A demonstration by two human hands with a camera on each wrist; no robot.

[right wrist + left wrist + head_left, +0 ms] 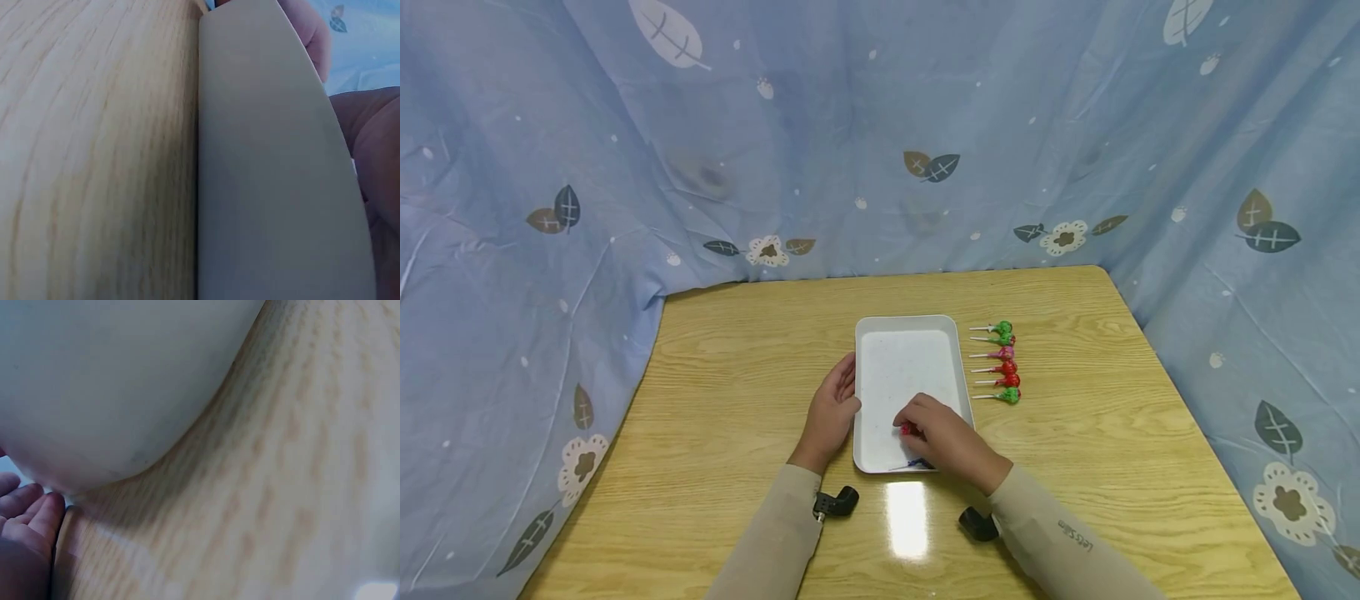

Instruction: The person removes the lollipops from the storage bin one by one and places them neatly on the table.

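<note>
From where I stand, the person's right hand (946, 435) is down inside the shallow white rectangular tray (910, 358), thumb and fingers pinching a small red-wrapped lollipop (906, 429). That candy is in the near half of the tray; its stick is hidden from me, so I can't tell which way it points. Just nearer, by the near wall, lies a dark blue-wrapped lollipop (917, 463), partly covered by the same hand. The left hand (831, 412) rests against the tray's left side, thumb at the rim and fingers along the outer wall, holding no lollipop.

To the right of the tray, on the pale wood-grain surface (737, 358), six lollipops with green, pink and red wrappers (1006, 353) lie in a row, their white sticks towards the tray.

To do this well, I'd keep the right grip snug on the wrapped head and lift straight up before moving sideways, so nothing drags the blue one or catches the rim. The left hand should need only light pressure to steady the tray. The row lies close by, so the right wrist ought to stay high.
</note>
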